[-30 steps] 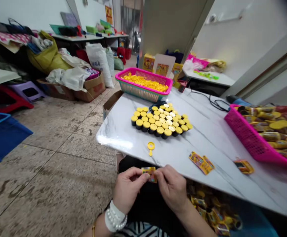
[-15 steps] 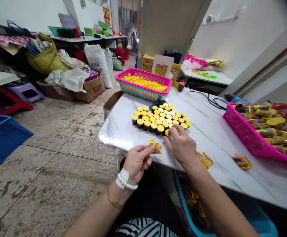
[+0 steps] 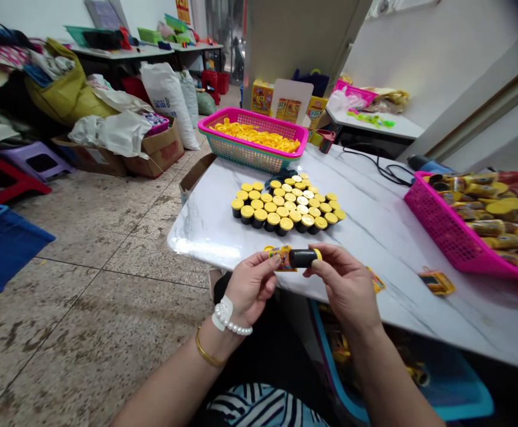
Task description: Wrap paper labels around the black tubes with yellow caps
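My left hand (image 3: 255,281) pinches a yellow printed wrapper (image 3: 280,260) between thumb and fingers, just over the table's front edge. From the other side my right hand (image 3: 346,279) grips a small black canister (image 3: 302,258) by its yellow cap, holding it on its side. The canister's black end meets the wrapper's right edge; whether it is inside the wrapper I cannot tell. Beyond my hands, several upright black canisters with yellow caps (image 3: 285,224) stand packed together on the white marbled table (image 3: 205,222). Partly behind my right hand lies another printed wrapper (image 3: 375,280).
A pink basket (image 3: 452,246) of wrapped canisters stands at the right, near one more wrapper (image 3: 437,281). At the back, a pink-rimmed basket (image 3: 252,148) holds yellow plastic pieces. Below the table edge is a blue bin (image 3: 467,409). A black cable (image 3: 385,168) lies behind.
My right hand has taken a canister from the front of the group and brought it to the wrapper in my left hand. The view has shifted slightly.
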